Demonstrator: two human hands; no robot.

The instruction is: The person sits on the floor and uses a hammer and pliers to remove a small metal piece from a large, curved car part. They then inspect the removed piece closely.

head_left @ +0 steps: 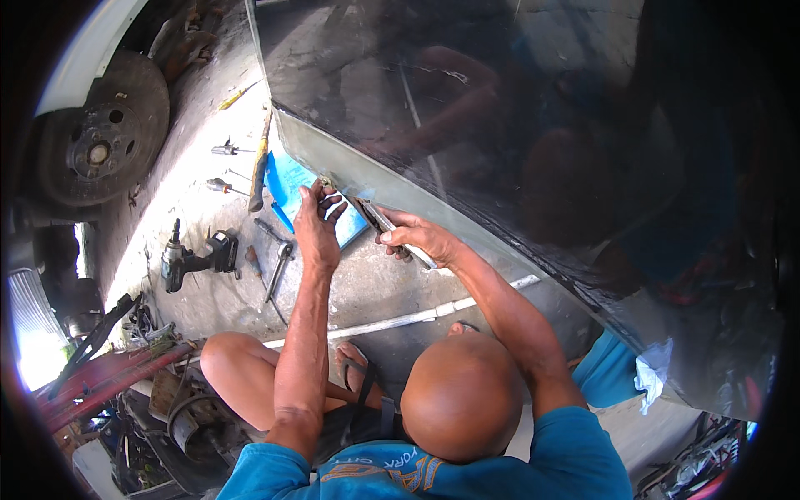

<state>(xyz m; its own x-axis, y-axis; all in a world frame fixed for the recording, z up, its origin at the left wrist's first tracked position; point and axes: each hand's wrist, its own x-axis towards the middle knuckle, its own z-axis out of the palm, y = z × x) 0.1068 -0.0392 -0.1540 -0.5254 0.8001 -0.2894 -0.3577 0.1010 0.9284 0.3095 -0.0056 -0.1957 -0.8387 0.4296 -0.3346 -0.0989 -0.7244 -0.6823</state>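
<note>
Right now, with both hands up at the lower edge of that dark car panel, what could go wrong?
The left hand has bare fingers on the edge of the dark car panel, beside the metal tool in the right hand; a slip could probably cut or jab them. The impact wrench and screwdrivers lie loose on the concrete floor near the sandalled foot, a likely trip hazard.

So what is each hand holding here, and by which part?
The right hand grips a slim silver hand tool around its middle. The left hand pinches something small at the dark car panel's lower edge; what cannot be told.
</note>
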